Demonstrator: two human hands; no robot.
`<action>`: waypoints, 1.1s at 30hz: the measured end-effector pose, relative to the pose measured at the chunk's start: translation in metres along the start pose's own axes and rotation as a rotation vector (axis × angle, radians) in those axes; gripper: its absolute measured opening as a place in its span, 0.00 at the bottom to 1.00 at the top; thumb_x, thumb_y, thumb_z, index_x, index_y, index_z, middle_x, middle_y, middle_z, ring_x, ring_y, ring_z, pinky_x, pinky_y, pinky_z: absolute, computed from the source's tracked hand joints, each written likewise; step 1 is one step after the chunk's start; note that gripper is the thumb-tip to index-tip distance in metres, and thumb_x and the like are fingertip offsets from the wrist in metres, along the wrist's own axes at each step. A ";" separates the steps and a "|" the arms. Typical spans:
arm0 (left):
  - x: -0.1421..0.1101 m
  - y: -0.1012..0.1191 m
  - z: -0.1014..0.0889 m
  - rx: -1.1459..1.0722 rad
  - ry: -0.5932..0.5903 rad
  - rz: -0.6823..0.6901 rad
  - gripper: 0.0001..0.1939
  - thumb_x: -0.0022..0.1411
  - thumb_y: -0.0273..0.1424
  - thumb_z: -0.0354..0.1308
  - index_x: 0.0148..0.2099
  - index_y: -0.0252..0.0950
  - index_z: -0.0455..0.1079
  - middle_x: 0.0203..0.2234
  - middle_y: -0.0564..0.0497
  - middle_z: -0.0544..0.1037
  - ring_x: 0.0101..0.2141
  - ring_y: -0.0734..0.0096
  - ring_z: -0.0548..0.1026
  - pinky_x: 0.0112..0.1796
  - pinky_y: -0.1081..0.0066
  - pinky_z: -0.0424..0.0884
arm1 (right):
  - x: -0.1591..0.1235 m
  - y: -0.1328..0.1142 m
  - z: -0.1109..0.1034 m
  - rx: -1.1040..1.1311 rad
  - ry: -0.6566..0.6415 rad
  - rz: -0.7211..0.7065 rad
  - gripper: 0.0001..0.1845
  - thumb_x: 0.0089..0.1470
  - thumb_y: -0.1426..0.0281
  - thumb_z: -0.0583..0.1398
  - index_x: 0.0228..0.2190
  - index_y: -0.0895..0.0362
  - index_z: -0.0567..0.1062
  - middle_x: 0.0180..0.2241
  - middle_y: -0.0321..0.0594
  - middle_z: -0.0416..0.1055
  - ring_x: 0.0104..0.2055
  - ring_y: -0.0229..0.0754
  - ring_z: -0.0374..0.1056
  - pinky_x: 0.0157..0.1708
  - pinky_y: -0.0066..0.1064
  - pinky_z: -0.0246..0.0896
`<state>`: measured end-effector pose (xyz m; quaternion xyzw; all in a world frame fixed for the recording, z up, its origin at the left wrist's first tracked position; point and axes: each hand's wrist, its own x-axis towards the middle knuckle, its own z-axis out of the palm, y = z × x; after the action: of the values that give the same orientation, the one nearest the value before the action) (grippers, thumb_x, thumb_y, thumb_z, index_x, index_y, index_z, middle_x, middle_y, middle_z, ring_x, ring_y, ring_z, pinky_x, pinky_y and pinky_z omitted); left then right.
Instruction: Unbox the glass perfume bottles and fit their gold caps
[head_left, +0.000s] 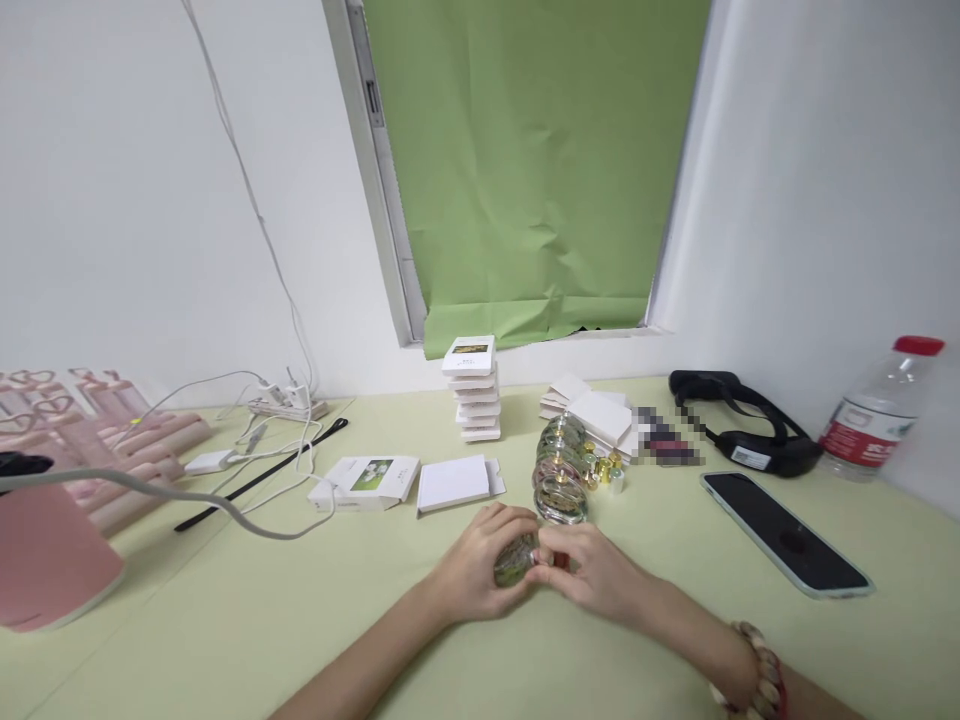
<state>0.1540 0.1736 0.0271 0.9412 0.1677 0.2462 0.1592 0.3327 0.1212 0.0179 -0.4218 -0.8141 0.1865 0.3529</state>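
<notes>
Low over the near part of the table, my left hand [484, 565] curls around a round, flat glass bottle [511, 562] with greenish contents, tilted on its side. My right hand [589, 570] is closed in a pinch at the bottle's neck end; a small reddish bit shows between its fingers, and whether it is a cap I cannot tell. Just beyond the hands stands a row of similar round glass bottles [561, 498]. Several small gold and silver caps [604, 468] lie to its right.
White boxes form a stack [472, 358]; a printed box [367, 482] and a plain one [452, 483] lie flat before it. Rightward are a phone [787, 535], a black headset [750, 425] and a water bottle [874, 425]. Cables, a power strip [289, 400] and pink items [56, 540] occupy the left.
</notes>
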 end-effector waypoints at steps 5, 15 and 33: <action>-0.006 0.003 0.007 0.126 0.052 -0.048 0.09 0.52 0.28 0.52 0.39 0.37 0.65 0.37 0.47 0.68 0.39 0.67 0.66 0.41 0.65 0.65 | 0.000 -0.005 0.006 0.075 0.053 0.047 0.11 0.55 0.65 0.54 0.24 0.56 0.63 0.24 0.34 0.64 0.26 0.34 0.61 0.27 0.25 0.56; -0.006 0.011 0.012 0.291 0.087 -0.001 0.23 0.49 0.50 0.56 0.39 0.37 0.66 0.35 0.47 0.69 0.36 0.65 0.66 0.37 0.64 0.63 | -0.001 -0.007 0.029 0.606 0.088 0.482 0.21 0.49 0.52 0.56 0.22 0.54 0.55 0.10 0.23 0.55 0.08 0.29 0.53 0.07 0.18 0.41; -0.007 0.007 0.011 0.267 0.008 -0.044 0.11 0.49 0.28 0.52 0.38 0.37 0.64 0.36 0.46 0.68 0.37 0.64 0.65 0.37 0.64 0.62 | -0.009 -0.007 0.017 0.206 0.028 0.393 0.17 0.53 0.61 0.53 0.19 0.57 0.59 0.17 0.29 0.55 0.20 0.30 0.51 0.19 0.23 0.45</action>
<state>0.1554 0.1616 0.0176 0.9491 0.2204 0.2220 0.0373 0.3206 0.1098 0.0067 -0.5365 -0.6879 0.3281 0.3624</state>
